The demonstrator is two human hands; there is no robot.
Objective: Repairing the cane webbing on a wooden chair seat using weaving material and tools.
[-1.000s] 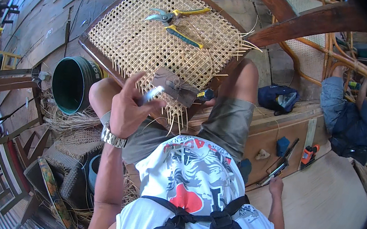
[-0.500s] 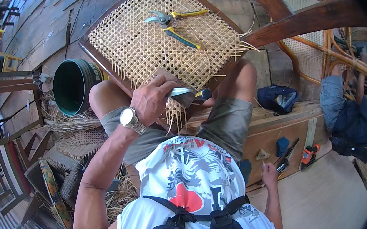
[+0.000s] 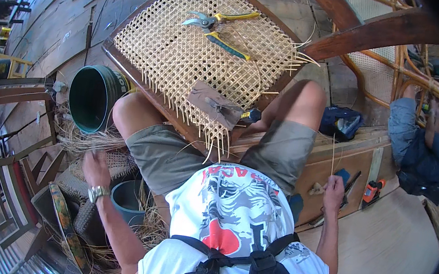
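Observation:
A woven cane chair seat (image 3: 185, 56) in a dark wooden frame rests across my knees. Yellow-handled pruning shears (image 3: 219, 25) lie on its far part. Near its front edge sits a grey cloth (image 3: 210, 103) with a small blue-and-yellow-handled tool (image 3: 249, 115) on it. My left hand (image 3: 96, 168), wearing a wristwatch, is down at my left side among loose cane strands (image 3: 85, 139), fingers curled. Whether it grips any I cannot tell. At my right side, my right hand (image 3: 334, 188) is closed around a thin cane strand (image 3: 333, 151) that rises from it.
A large green bucket (image 3: 93, 97) stands left of my knee and a smaller teal bucket (image 3: 128, 200) sits below it. A blue bag (image 3: 342, 122) and an orange tool (image 3: 372, 191) lie on the wooden bench. Another person in blue (image 3: 412, 150) sits at right. Wooden chairs (image 3: 9, 111) crowd the left.
My left hand has left the grey cloth at the seat's front edge and dropped down to the left into the loose cane strands. The cloth and small tool now lie on the seat.

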